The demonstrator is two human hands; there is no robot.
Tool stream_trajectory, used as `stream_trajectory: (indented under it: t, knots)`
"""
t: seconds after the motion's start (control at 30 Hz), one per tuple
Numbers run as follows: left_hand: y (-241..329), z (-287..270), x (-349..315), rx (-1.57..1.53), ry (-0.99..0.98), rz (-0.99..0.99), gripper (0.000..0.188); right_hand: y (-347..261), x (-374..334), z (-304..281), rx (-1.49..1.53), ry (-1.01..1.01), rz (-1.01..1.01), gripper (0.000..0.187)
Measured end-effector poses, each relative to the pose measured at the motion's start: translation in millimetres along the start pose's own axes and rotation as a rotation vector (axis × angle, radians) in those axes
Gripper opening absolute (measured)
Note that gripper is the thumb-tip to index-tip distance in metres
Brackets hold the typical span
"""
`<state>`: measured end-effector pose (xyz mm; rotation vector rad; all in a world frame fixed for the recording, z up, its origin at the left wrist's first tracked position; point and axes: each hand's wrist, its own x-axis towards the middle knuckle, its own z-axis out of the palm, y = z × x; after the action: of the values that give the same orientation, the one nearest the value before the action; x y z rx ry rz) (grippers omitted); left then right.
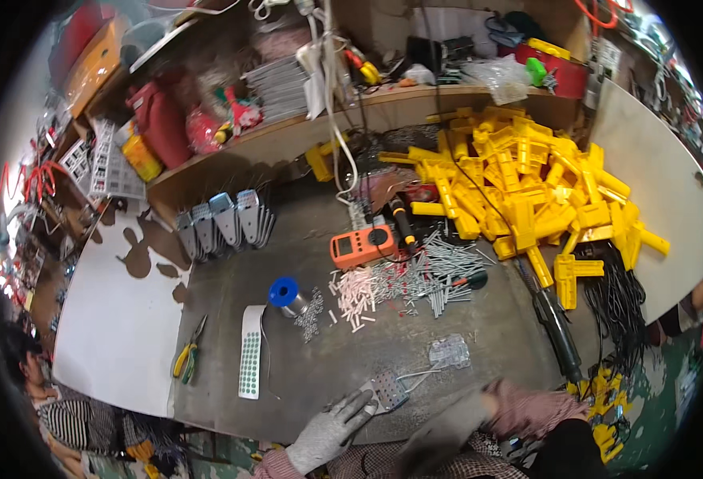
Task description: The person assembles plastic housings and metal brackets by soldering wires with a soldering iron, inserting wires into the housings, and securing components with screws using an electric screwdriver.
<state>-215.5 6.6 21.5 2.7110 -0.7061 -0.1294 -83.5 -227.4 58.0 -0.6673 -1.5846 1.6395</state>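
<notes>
My left hand (323,431), in a light grey glove, is at the front edge of the table. Its fingers hold the left side of a small metal plate with rows of holes (388,392). A white cable (422,374) runs from that plate towards a clear plastic piece (450,351) lying just beyond. My right hand (443,435), also gloved, hovers to the right and nearer to me, smeared by motion. Its fingers are too blurred to show whether they hold anything.
Yellow plastic housings (519,176) are heaped at the back right, beside black cables (619,299). Screws (447,271), an orange multimeter (363,247), a solder spool (286,295), a green-dotted sticker strip (250,353) and pliers (189,351) lie on the table. Metal brackets (224,222) stand at back left.
</notes>
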Motion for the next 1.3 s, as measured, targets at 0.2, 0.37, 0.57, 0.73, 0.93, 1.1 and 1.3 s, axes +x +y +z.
stream_trajectory:
  t: [0.2,0.37,0.57,0.73,0.93,1.1,1.3]
  knots:
    - [54,-17,57,-0.075,0.211,-0.034,0.04,-2,-122,-98,-1.407,1.62,0.583,0.025]
    - [56,35,108,0.383,-0.031,0.006,0.032,36,-164,-179,-1.709,1.599,1.043,0.012]
    - [55,12,102,-0.186,0.355,-0.105,0.03,3,-154,-167,-1.704,1.717,0.996,0.01]
    - [52,26,106,-0.464,0.467,-0.256,0.026,-15,-174,-142,-1.627,1.891,0.833,0.02]
    - [38,34,105,-0.47,0.521,-0.256,0.02,16,-66,3,-0.568,1.834,0.113,0.027]
    - [51,24,117,-0.494,0.24,-0.461,0.044,54,-9,69,-0.345,1.991,0.1,0.015]
    - [53,3,72,-0.042,0.303,-0.086,0.054,35,-34,59,-0.681,1.558,0.284,0.037]
